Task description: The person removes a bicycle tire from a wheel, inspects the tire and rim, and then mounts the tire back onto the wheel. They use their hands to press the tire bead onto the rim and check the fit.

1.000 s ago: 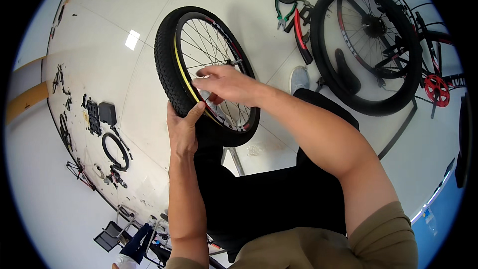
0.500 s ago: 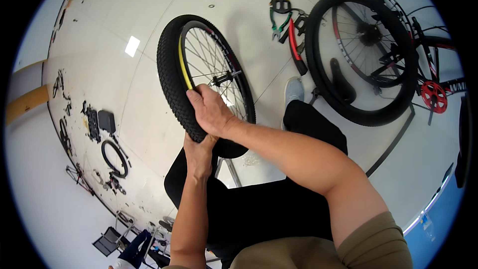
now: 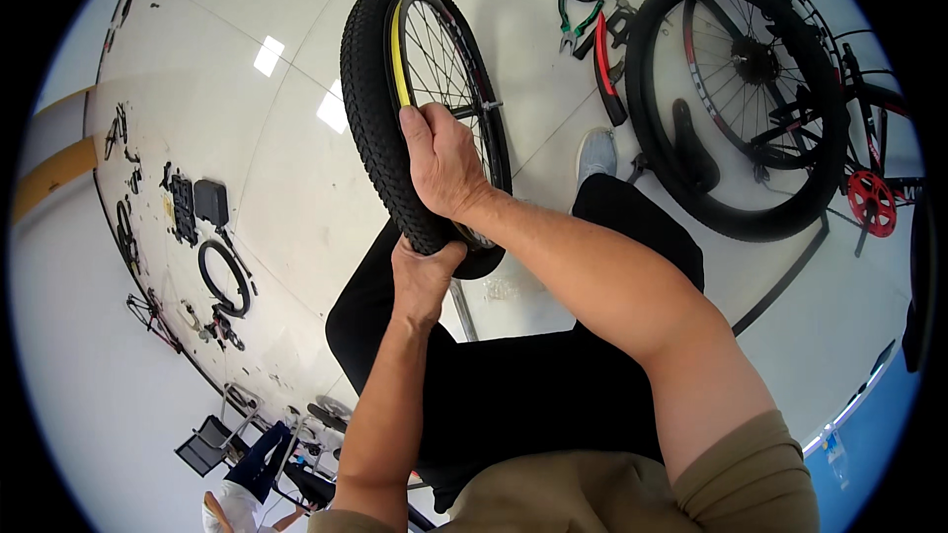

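In front of me a bicycle wheel stands tilted, with a black knobby tyre [image 3: 369, 89] and thin spokes. A yellow strip [image 3: 398, 51] shows between the tyre and the rim along the wheel's left side. My right hand [image 3: 446, 160] is closed over the tyre and rim edge at the lower end of that strip, its thumb pointing up along the tyre. Below it, my left hand [image 3: 425, 278] grips the bottom of the tyre, near my knees. Its fingers are partly hidden behind the wheel.
To the right lie a loose tyre [image 3: 642, 118], a black saddle [image 3: 694, 148] and a bicycle with a red chainring [image 3: 871, 203]. Pliers [image 3: 566, 25] and a red-and-black tool [image 3: 603, 69] are ahead. Bike parts and a small tyre [image 3: 225, 278] line the left; a person [image 3: 242, 494] is at lower left.
The wheel and both hands have moved a little away from me. My right hand still holds the tyre near the yellow strip, and my left hand stays at its bottom.
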`<state>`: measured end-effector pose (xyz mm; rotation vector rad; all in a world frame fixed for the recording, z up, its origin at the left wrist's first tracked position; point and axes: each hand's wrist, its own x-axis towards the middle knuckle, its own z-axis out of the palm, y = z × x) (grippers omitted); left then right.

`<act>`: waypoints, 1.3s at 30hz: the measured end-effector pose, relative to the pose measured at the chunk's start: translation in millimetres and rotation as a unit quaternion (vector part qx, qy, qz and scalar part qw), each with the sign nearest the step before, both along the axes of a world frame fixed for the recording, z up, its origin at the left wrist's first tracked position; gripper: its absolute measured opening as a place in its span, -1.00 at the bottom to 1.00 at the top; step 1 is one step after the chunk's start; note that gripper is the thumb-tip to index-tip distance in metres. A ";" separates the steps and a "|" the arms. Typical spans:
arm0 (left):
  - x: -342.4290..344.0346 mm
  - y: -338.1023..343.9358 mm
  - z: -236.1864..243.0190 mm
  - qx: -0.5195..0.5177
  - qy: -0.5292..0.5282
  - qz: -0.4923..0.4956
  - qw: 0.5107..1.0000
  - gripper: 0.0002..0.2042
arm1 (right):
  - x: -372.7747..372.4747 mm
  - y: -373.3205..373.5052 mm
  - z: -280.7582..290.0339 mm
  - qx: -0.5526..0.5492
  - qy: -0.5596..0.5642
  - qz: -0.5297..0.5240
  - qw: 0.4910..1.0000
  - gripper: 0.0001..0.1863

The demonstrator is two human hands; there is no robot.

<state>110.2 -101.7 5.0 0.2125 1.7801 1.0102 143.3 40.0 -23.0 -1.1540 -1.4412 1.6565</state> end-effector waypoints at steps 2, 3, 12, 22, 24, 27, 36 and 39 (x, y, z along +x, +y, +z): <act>-9.1 0.6 2.9 -0.017 -0.028 -0.024 0.999 -0.68 | 0.0 -0.6 -0.4 0.001 -0.002 0.005 1.000 -0.49; -14.1 2.1 4.4 -0.020 -0.040 -0.038 0.998 -0.67 | 0.2 1.0 -0.2 0.001 -0.003 0.006 1.000 -0.50; -37.0 15.3 15.1 -0.053 -0.098 -0.112 0.987 -0.60 | 5.9 11.6 1.0 0.033 0.001 -0.014 0.999 -0.57; -49.3 19.3 10.1 -0.039 -0.124 -0.168 0.977 -0.43 | 1.9 15.9 -1.7 0.019 0.002 -0.041 0.999 -0.57; -53.6 16.7 5.9 -0.013 -0.160 -0.139 0.977 -0.49 | 2.6 22.8 -0.8 0.033 0.000 -0.051 0.998 -0.54; -62.2 17.7 0.4 0.017 -0.183 -0.118 0.976 -0.56 | 7.7 37.9 5.1 0.009 -0.001 -0.032 0.999 -0.51; -54.8 24.3 6.8 -0.019 -0.040 -0.216 0.975 -0.62 | 17.3 38.3 5.7 -0.022 0.013 0.017 1.000 -0.51; -53.8 20.7 4.1 -0.006 -0.037 -0.214 0.976 -0.64 | 16.0 32.9 3.9 -0.003 -0.004 0.027 1.000 -0.51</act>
